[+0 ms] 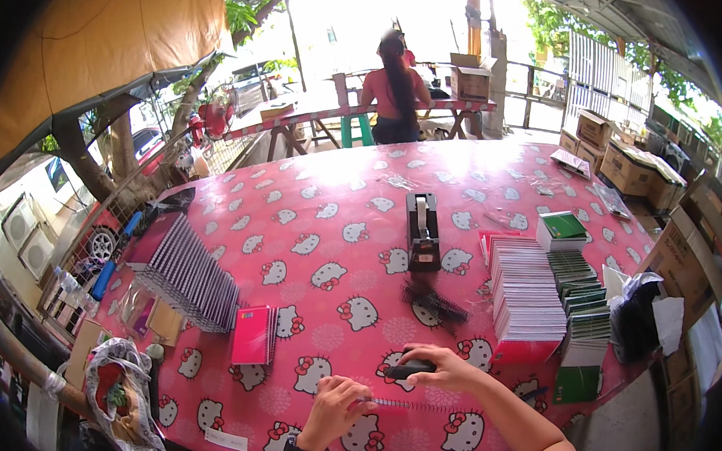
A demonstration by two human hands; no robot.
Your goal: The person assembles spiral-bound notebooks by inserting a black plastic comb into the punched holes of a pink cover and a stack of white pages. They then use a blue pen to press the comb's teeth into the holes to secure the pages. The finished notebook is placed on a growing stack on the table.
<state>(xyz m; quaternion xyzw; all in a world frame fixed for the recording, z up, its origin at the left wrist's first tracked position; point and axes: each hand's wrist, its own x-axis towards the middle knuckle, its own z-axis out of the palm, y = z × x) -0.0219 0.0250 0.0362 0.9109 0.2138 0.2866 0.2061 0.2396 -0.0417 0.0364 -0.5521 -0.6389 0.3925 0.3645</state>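
My left hand, with a dark band at its wrist, is near the table's front edge. Its fingers are closed on the left end of a spiral-bound notebook, seen almost edge-on with its thin wire coil on top. Much of the notebook blends into the pink cloth. Just above it, to the right, my right hand grips a black hand tool, whose exact kind I cannot make out. A small stack of pink spiral notebooks lies left of my hands. Beyond them sits a pile of loose black coils.
A tape dispenser stands mid-table. Purple spiral notebooks are stacked left; rows of pink-covered and green-covered notebooks line the right. A plastic bag hangs at the left edge. Another person is at a far table.
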